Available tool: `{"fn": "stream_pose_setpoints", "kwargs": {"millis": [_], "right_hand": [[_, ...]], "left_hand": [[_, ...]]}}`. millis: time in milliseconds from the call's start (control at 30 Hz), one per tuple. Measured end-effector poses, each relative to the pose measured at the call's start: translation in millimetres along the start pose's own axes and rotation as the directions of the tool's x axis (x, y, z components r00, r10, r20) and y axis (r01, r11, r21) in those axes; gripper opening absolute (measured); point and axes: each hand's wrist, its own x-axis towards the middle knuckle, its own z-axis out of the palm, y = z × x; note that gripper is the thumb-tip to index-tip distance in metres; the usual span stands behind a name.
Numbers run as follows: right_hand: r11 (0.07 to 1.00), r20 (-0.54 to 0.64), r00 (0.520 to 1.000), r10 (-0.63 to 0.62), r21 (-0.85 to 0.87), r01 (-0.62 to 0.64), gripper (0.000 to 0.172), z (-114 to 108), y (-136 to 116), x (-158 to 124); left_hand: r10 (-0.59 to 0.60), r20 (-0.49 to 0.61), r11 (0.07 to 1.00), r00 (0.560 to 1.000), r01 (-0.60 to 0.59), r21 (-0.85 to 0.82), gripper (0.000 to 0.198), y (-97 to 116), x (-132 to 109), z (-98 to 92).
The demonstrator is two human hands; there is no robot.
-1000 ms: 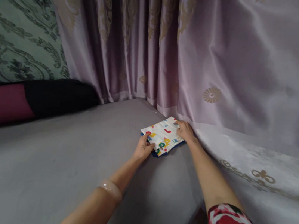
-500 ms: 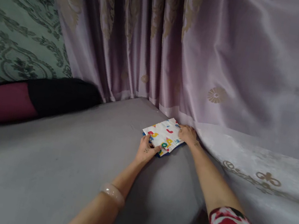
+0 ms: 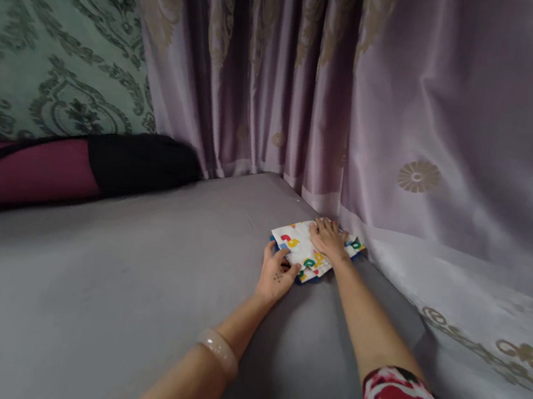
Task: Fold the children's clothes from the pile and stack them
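White printed cloth lay on grey surface, right hand spread flat on top, left hand at near edge, couldn't tell if clamped

A grey surface carries a folded printed cloth and a long bag

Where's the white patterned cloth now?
Head view, just right of centre: the white patterned cloth lies on the grey surface near the purple curtain, right hand on top, left hand at its near-left edge.
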Motion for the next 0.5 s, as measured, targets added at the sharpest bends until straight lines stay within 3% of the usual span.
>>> {"fn": "stream_pose_setpoints", "kwargs": {"millis": [200, 333, 400, 500], "right_hand": [[1.000, 0.031, 0.999, 0.017, -0.002, -0.017, 0.057, 2, 0, 3], [1.000, 0.038, 0.999, 0.012, -0.013, -0.012, 0.057, -4, -1, 2], [1.000, 0.030, 1.000, 0.005, -0.015, -0.005, 0.056, -9, -4, -2], [0.998, -0.021, 0.998, -0.060, -0.014, 0.060, 0.054, -19, -17, -16]], "left_hand": [[-0.073, -0.010, 0.995, 0.997, 0.073, 0.067, 0.041, 2, 5, 1.9], [-0.107, 0.086, 0.994, 0.991, 0.103, 0.045, 0.043, 9, 0, -5.6], [-0.100, 0.149, 0.995, 0.984, 0.096, 0.033, 0.041, 10, -7, -20.8], [-0.051, 0.171, 0.997, 0.984, 0.040, 0.070, 0.036, 5, -20, -62.9]]}}
